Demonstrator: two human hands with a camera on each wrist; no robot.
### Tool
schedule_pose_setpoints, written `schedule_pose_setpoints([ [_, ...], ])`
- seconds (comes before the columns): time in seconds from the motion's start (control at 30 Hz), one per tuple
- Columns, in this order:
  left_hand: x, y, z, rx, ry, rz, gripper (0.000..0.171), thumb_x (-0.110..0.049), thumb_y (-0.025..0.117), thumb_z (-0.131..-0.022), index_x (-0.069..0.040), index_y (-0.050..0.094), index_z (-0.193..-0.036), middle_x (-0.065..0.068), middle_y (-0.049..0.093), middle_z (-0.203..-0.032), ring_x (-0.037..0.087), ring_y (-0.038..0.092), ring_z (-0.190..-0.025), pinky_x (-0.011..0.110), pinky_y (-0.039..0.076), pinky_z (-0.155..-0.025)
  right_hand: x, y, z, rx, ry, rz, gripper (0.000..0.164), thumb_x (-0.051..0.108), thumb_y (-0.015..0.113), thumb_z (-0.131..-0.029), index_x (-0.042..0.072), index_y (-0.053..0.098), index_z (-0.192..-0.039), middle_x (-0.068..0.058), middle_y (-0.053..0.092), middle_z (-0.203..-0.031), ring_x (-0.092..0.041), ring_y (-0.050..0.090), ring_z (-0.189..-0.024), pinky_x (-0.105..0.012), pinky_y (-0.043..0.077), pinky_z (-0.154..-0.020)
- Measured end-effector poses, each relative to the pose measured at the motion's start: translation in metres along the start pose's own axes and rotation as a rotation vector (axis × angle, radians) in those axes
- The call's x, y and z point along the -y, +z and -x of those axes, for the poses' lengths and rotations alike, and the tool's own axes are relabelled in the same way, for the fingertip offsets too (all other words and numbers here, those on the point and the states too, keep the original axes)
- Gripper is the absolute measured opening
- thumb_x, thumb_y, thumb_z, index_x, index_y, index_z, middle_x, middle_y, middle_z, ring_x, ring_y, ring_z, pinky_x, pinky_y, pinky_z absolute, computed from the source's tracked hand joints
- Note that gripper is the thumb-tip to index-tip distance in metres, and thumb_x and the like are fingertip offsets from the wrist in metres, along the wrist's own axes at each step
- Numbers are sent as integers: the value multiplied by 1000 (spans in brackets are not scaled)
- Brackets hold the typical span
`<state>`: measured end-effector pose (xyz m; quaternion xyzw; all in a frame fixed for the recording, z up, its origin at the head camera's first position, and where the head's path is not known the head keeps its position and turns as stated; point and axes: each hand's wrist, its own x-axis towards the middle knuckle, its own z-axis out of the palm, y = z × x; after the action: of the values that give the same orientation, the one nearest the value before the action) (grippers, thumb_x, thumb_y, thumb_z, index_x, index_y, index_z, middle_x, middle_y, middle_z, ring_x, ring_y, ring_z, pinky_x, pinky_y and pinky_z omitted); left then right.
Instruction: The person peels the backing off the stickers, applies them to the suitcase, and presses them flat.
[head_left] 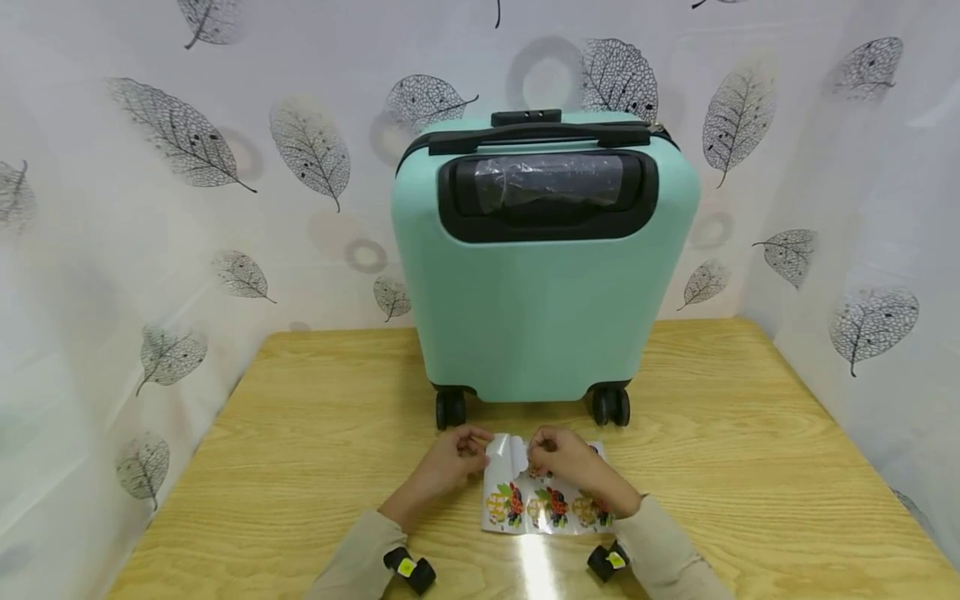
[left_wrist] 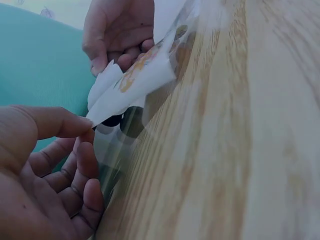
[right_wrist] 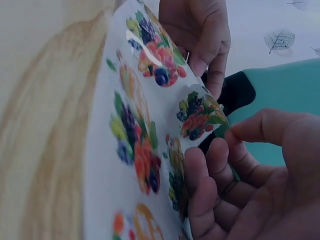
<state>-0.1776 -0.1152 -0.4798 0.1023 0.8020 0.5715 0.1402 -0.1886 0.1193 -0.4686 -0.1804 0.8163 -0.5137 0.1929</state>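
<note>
A glossy white sheet of fruit-print stickers [head_left: 495, 468] lies on the table in front of the suitcase, its far edge lifted. My left hand [head_left: 453, 458] pinches the sheet's far left corner between thumb and index finger. At the sheet's far side, my right hand [head_left: 566, 458] pinches the edge of one sticker [right_wrist: 197, 117], which curls up from the backing and shows its white underside in the head view. In the right wrist view, several more fruit clusters [right_wrist: 135, 135] show on the sheet. The other right-hand fingers curl loosely beside it.
A mint-green suitcase [head_left: 540, 317] stands upright behind the sheet on black wheels [head_left: 611, 406], with clear film over its handle recess. The wooden table [head_left: 315, 417] is bordered by leaf-patterned cloth [head_left: 315, 250]. Black wrist devices [head_left: 410, 570] sit at both sleeves.
</note>
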Motion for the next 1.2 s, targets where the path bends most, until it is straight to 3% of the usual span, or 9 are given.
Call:
schedule_pose_setpoints([
  [0.23,2,-3,0,-12,10,-25,26,-1,64,-88,4,61,-114,11,63,-87,8,51,-65,19,42,-51,-6,-7,0,13,-13,28,21,16,52,-98,-2,63,-99,-9,65,-82,-11,58,-67,-23,46,-56],
  [0.67,4,-6,-1,-64,-5,-55,27,0,64,-87,5,61,-114,11,63,-87,9,51,-67,19,43,-55,-6,-22,5,-13,-5,16,21,13,51,-97,-6,61,-99,-10,61,-72,-9,50,-58,-21,40,-49],
  [0.83,-17,-8,9,-61,1,-45,26,7,59,-87,13,58,-112,15,62,-82,12,50,-64,18,41,-54,-9,-28,6,-14,-12,-10,21,10,50,-97,-9,60,-100,-11,61,-73,-11,53,-61,-23,43,-53],
  [0.93,-13,-9,8,-66,-5,-41,25,7,59,-86,11,58,-111,13,61,-79,12,51,-60,19,42,-52,-8,-32,8,-15,-15,-25,21,9,49,-96,-10,59,-100,-14,63,-76,-15,57,-66,-24,46,-55],
  [1.07,10,-9,-1,-77,-19,-51,25,2,61,-87,6,60,-111,6,60,-75,11,52,-55,21,44,-50,-4,-35,10,-23,-2,-44,22,9,48,-97,-10,58,-100,-18,65,-81,-20,63,-71,-24,45,-54],
  [1.2,9,-10,-1,-96,-8,-109,24,-3,63,-88,4,62,-110,3,58,-75,9,49,-59,20,40,-52,-3,-37,11,-33,14,-71,21,11,48,-98,-8,57,-100,-17,64,-82,-20,64,-70,-22,42,-51],
])
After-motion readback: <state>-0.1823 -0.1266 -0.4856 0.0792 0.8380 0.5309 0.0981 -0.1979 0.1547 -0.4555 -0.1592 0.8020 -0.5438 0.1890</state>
